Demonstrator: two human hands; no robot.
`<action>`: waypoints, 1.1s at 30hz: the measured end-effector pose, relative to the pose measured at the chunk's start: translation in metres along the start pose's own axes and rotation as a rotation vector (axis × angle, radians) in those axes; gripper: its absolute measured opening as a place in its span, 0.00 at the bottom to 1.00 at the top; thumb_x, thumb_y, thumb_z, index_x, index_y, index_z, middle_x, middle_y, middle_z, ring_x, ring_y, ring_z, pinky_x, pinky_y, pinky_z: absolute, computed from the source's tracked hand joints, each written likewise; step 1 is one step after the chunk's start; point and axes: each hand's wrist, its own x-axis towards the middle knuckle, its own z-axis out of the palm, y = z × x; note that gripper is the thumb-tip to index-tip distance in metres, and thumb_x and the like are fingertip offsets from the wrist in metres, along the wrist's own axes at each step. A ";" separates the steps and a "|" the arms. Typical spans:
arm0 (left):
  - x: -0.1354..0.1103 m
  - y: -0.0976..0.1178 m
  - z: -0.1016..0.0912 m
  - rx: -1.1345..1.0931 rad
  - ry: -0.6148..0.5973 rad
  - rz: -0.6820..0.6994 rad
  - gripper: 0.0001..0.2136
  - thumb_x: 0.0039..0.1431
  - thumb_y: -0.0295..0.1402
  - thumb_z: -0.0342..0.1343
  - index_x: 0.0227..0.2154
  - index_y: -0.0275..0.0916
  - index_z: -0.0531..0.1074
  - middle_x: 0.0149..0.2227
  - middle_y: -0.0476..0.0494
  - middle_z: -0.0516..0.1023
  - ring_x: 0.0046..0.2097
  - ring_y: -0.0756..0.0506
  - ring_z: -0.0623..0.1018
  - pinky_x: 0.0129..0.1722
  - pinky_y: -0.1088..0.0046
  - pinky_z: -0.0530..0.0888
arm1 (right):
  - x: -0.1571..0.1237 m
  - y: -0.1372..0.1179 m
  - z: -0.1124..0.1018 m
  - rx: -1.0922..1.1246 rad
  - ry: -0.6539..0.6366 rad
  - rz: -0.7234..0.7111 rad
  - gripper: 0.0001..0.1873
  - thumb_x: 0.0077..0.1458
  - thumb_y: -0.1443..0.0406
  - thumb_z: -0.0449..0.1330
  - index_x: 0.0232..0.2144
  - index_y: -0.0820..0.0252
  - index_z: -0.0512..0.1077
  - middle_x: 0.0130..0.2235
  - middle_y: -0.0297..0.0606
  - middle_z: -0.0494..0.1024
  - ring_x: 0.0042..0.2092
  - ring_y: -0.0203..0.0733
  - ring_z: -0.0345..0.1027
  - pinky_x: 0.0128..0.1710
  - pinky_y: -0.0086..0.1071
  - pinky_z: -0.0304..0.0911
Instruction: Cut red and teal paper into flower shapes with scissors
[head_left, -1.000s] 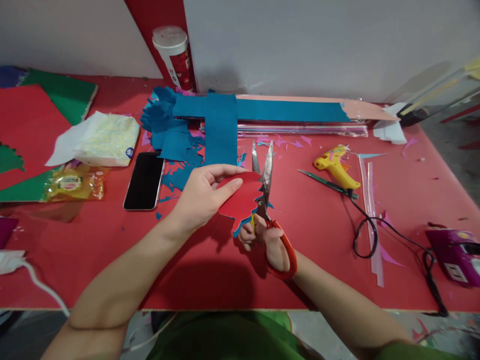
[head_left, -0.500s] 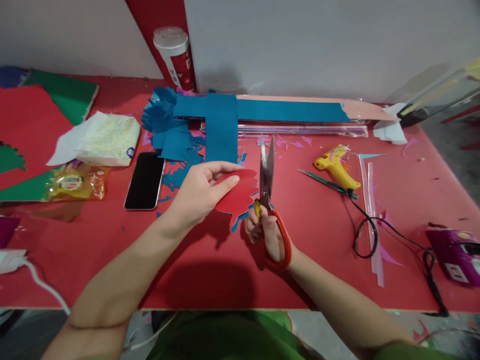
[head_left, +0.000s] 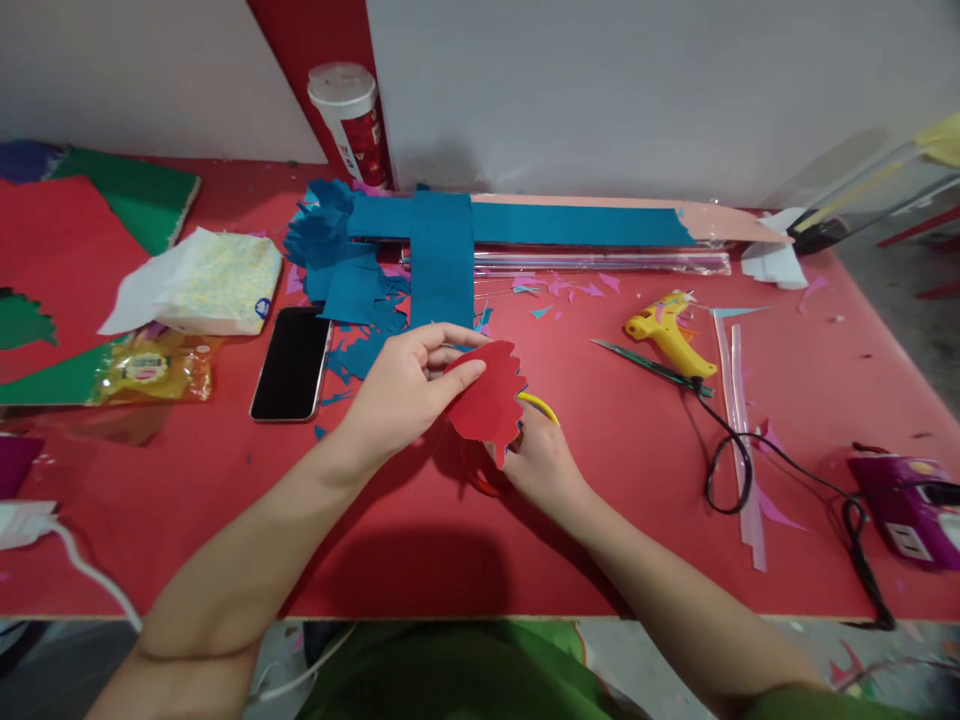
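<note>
My left hand (head_left: 397,395) pinches a red paper cutout (head_left: 484,400) with a scalloped right edge and holds it just above the red table (head_left: 645,520). A thin blue layer shows at the cutout's lower edge. My right hand (head_left: 544,465) is right beside and partly under the cutout, closed on the scissors (head_left: 480,482). Only part of the orange handle and a yellow piece of the scissors show. The blades are hidden behind the paper.
Blue paper strips and scraps (head_left: 442,250) lie behind my hands, with a black phone (head_left: 291,362), a tissue pack (head_left: 202,280) and a snack bag (head_left: 146,368) to the left. A yellow glue gun (head_left: 667,335), its black cable (head_left: 731,470) and a purple device (head_left: 907,505) are at right. A cup (head_left: 352,115) stands at the back.
The scissors stood upright cutting the cutout's right edge, then closed. Now my right hand has swung them down and left, behind the cutout, and my left hand has turned the cutout.
</note>
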 end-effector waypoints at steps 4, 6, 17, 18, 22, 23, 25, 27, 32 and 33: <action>0.006 -0.007 -0.001 0.028 -0.072 -0.062 0.12 0.49 0.33 0.58 0.37 0.36 0.70 0.28 0.47 0.79 0.30 0.47 0.78 0.28 0.76 0.73 | 0.000 -0.001 -0.001 -0.146 0.021 -0.079 0.04 0.46 0.67 0.53 0.22 0.58 0.61 0.24 0.37 0.68 0.27 0.40 0.61 0.28 0.34 0.58; 0.008 -0.011 -0.002 0.057 -0.072 -0.078 0.12 0.48 0.34 0.59 0.37 0.36 0.70 0.28 0.47 0.79 0.30 0.47 0.78 0.27 0.75 0.73 | -0.001 -0.001 -0.003 -0.164 0.064 -0.148 0.03 0.48 0.67 0.52 0.23 0.58 0.62 0.27 0.40 0.71 0.30 0.43 0.63 0.30 0.36 0.60; 0.016 -0.018 0.002 0.325 -0.002 0.030 0.13 0.42 0.34 0.63 0.32 0.36 0.73 0.34 0.44 0.77 0.35 0.47 0.75 0.35 0.73 0.71 | -0.012 -0.006 -0.012 0.384 0.102 -0.102 0.11 0.57 0.62 0.47 0.37 0.57 0.67 0.33 0.38 0.75 0.32 0.39 0.70 0.34 0.35 0.66; 0.016 -0.020 0.003 0.326 -0.015 0.042 0.13 0.42 0.35 0.62 0.32 0.36 0.73 0.35 0.44 0.77 0.36 0.47 0.75 0.36 0.72 0.71 | -0.012 -0.005 -0.011 0.404 0.112 -0.082 0.10 0.56 0.61 0.49 0.37 0.57 0.67 0.34 0.38 0.75 0.34 0.40 0.70 0.36 0.36 0.66; 0.017 -0.027 0.007 0.342 -0.056 0.062 0.14 0.41 0.36 0.63 0.31 0.35 0.73 0.34 0.45 0.76 0.35 0.48 0.73 0.36 0.72 0.68 | -0.006 0.000 -0.005 0.454 0.171 0.020 0.12 0.49 0.61 0.57 0.38 0.56 0.65 0.37 0.39 0.73 0.38 0.40 0.68 0.39 0.38 0.65; 0.017 -0.029 0.007 0.353 -0.055 0.061 0.14 0.40 0.36 0.64 0.31 0.35 0.73 0.33 0.45 0.76 0.35 0.48 0.72 0.36 0.72 0.68 | -0.004 0.002 -0.004 0.453 0.185 0.037 0.13 0.48 0.62 0.59 0.38 0.57 0.65 0.37 0.39 0.73 0.37 0.39 0.68 0.39 0.37 0.65; 0.017 -0.031 0.008 0.348 -0.064 0.067 0.13 0.41 0.38 0.63 0.29 0.35 0.73 0.31 0.46 0.75 0.33 0.49 0.71 0.34 0.73 0.67 | -0.001 0.004 -0.003 0.434 0.212 0.053 0.13 0.45 0.63 0.60 0.36 0.57 0.65 0.34 0.36 0.71 0.33 0.37 0.66 0.36 0.36 0.64; 0.016 -0.031 0.008 0.309 -0.090 0.079 0.11 0.46 0.40 0.59 0.26 0.36 0.73 0.28 0.47 0.74 0.31 0.49 0.70 0.31 0.74 0.66 | 0.001 0.006 -0.003 0.414 0.233 0.056 0.14 0.45 0.63 0.60 0.36 0.57 0.64 0.32 0.34 0.69 0.30 0.36 0.63 0.34 0.34 0.63; 0.019 -0.027 0.002 0.271 -0.093 0.086 0.11 0.51 0.39 0.54 0.24 0.36 0.73 0.26 0.47 0.74 0.29 0.50 0.70 0.29 0.75 0.66 | 0.002 0.007 -0.003 0.421 0.252 0.055 0.14 0.45 0.63 0.60 0.36 0.56 0.63 0.30 0.32 0.67 0.28 0.34 0.62 0.31 0.33 0.62; 0.020 -0.027 -0.001 0.281 -0.073 0.099 0.11 0.51 0.39 0.55 0.24 0.36 0.72 0.26 0.48 0.74 0.29 0.50 0.70 0.29 0.75 0.66 | 0.002 0.006 -0.003 0.424 0.245 0.054 0.14 0.45 0.63 0.60 0.36 0.56 0.63 0.30 0.32 0.67 0.28 0.35 0.62 0.31 0.33 0.62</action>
